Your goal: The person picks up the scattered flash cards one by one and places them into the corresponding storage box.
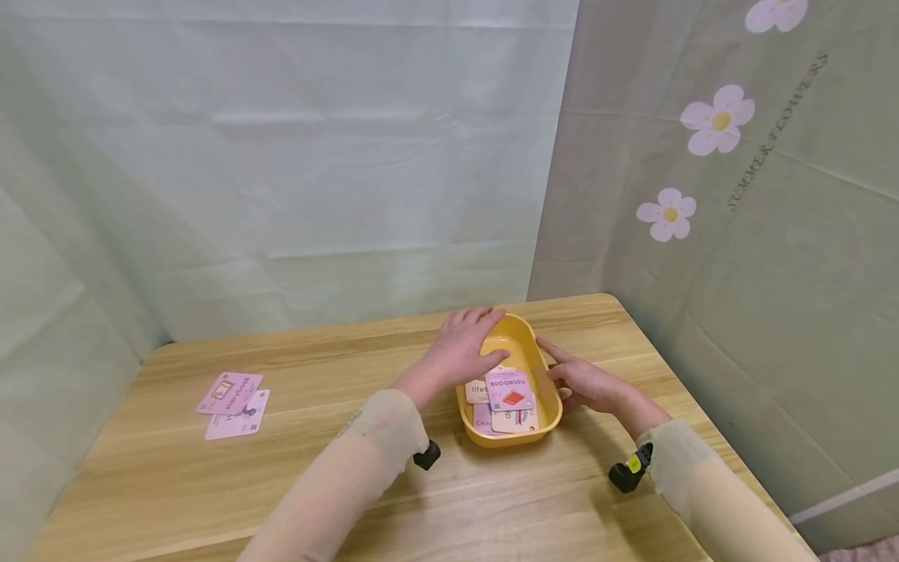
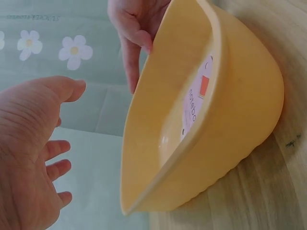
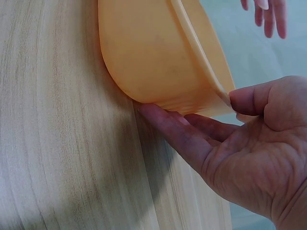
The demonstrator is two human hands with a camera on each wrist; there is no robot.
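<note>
A yellow plastic basket (image 1: 516, 347) stands toward the right side of the table. Several picture word cards lie inside it, with a pink "notebook" card (image 1: 509, 389) on top and a "Chin…" card (image 1: 483, 419) partly covered. The right hand (image 1: 586, 382) grips the basket's right side. In the right wrist view its thumb is at the rim and its fingers (image 3: 182, 136) lie against the outer wall, low near the table. Over the left rim hovers the left hand (image 1: 460, 343), fingers spread and holding nothing; the left wrist view shows a gap between it and the basket wall (image 2: 230, 110).
Two overlapping cards lie on the left of the wooden table (image 1: 337, 390): a pink "storybook" card (image 1: 230, 393) and a paler card (image 1: 242, 421) half under it. Curtains (image 1: 337, 156) hang close behind the table and along its right side.
</note>
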